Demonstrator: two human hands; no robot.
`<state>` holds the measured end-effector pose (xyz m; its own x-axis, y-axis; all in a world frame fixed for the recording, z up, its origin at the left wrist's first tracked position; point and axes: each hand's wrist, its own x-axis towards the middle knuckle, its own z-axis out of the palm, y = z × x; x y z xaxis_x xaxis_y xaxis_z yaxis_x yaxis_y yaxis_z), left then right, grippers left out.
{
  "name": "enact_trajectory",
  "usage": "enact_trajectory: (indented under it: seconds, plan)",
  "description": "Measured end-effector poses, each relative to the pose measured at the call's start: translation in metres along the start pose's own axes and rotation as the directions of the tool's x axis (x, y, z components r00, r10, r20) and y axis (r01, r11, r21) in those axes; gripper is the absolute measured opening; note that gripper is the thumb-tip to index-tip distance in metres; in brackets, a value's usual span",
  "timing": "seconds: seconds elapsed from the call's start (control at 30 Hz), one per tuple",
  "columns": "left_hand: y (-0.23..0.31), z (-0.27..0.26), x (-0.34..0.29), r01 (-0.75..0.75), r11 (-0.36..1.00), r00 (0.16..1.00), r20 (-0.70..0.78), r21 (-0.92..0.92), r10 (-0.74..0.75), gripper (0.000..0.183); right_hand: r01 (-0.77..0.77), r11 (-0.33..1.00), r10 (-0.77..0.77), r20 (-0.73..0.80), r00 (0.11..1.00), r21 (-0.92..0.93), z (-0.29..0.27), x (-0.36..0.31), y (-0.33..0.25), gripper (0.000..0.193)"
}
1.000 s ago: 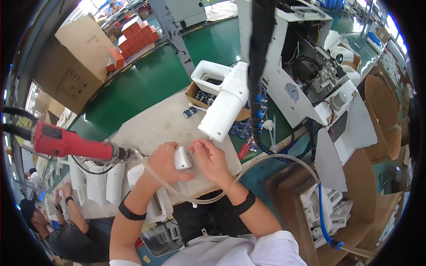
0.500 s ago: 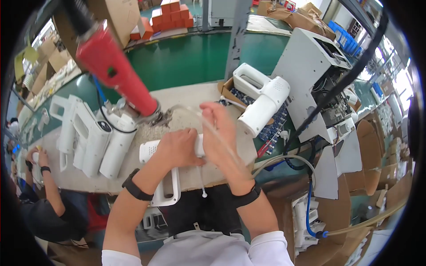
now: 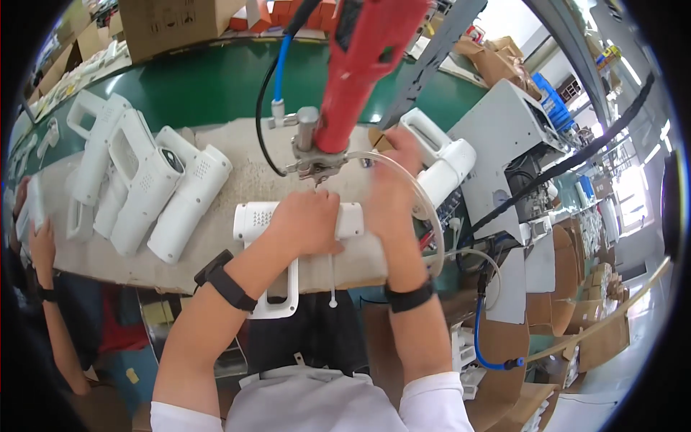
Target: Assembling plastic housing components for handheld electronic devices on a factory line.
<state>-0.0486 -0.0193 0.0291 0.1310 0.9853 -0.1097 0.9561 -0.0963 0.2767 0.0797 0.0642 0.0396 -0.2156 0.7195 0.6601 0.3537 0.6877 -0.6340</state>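
Observation:
A white plastic housing with a loop handle (image 3: 248,218) lies crosswise on the worktable in front of me, its handle toward my body and a thin white cable hanging from it. My left hand (image 3: 306,223) is wrapped over the housing's barrel. Just beyond that hand hangs a red power screwdriver (image 3: 345,93), its metal head (image 3: 317,162) above the table near my fingertips. My right hand (image 3: 394,183) is raised beside the housing's right end, close to the screwdriver's clear hose (image 3: 421,194). Motion blurs its fingers, so whether they grip anything does not show.
Several similar white housings (image 3: 191,205) lie to the left; another (image 3: 453,162) rests at right over parts and circuit boards. A grey machine (image 3: 497,129) stands beyond it. Cardboard boxes (image 3: 504,338) hold white parts at lower right. A co-worker's hand (image 3: 43,245) shows at far left.
The red screwdriver has swung from the left to the middle, in front of the housing. My right hand has moved up and right. My left hand stays on the housing.

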Motion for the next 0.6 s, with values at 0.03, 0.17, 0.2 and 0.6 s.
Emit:
enact_trajectory:
  seconds: [0.03, 0.17, 0.2, 0.6]
  plan:
    - [0.005, 0.001, -0.001, -0.026, 1.000, 0.999, -0.020, 0.007, 0.026, 0.069, -0.012, 1.000, 0.012, 0.001, 1.000, -0.013, 0.004, -0.017, 0.010, 0.035]
    - [0.002, 0.001, 0.005, -0.009, 0.999, 1.000, 0.007, 0.036, 0.009, 0.071, 0.031, 0.954, 0.057, 0.283, 0.957, -0.298, 0.023, -0.035, 0.055, 0.034]
    - [0.001, -0.001, 0.005, -0.026, 0.999, 0.999, 0.031, 0.043, 0.024, 0.074, 0.040, 0.961, 0.087, 0.433, 0.897, -0.275, 0.020, -0.032, 0.060, 0.034]
    - [-0.010, -0.014, -0.022, -0.175, 0.984, 0.984, -0.024, 0.025, 0.175, 0.095, -0.690, 0.618, 0.382, 0.623, 0.683, 0.377, -0.049, -0.074, 0.028, 0.051]
